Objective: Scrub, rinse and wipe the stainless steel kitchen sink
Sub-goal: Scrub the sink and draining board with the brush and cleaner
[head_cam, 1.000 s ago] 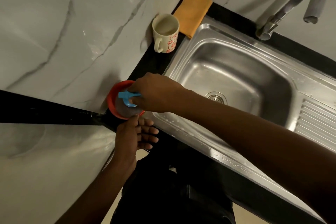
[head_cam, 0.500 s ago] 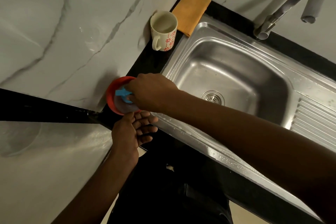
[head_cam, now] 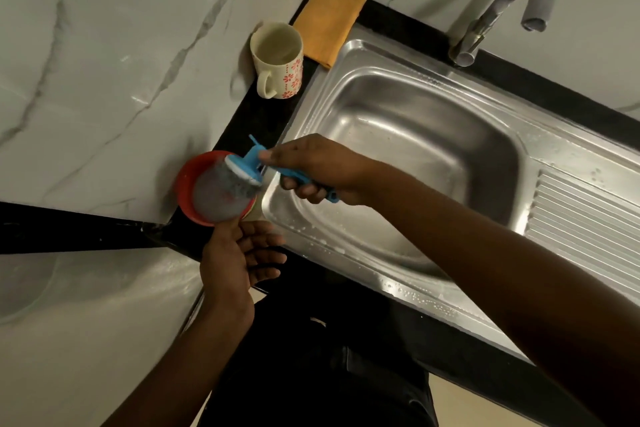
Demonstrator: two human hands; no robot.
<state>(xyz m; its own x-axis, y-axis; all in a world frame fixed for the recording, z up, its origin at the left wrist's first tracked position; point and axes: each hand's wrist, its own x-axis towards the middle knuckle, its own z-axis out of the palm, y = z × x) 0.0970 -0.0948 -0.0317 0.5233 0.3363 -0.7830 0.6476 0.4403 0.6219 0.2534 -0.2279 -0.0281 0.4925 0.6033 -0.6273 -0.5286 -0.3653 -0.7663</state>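
Soaping-up step: my right hand (head_cam: 322, 166) has its fingers clenched round the blue-handled steel-wool scrubber (head_cam: 242, 170) over the red round bowl (head_cam: 183, 180), left hand (head_cam: 239, 253) relaxed beside it. The stainless steel sink (head_cam: 433, 135) is just right of it, so I reckon scrubbing's next.

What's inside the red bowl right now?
The foamy grey head of the blue scrubber sits at the mouth of the red bowl, handle gripped by the right hand. It covers most of the inside, so any soap beneath cannot be seen.

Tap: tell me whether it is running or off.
Off. No stream falls from the tap toward the sink.
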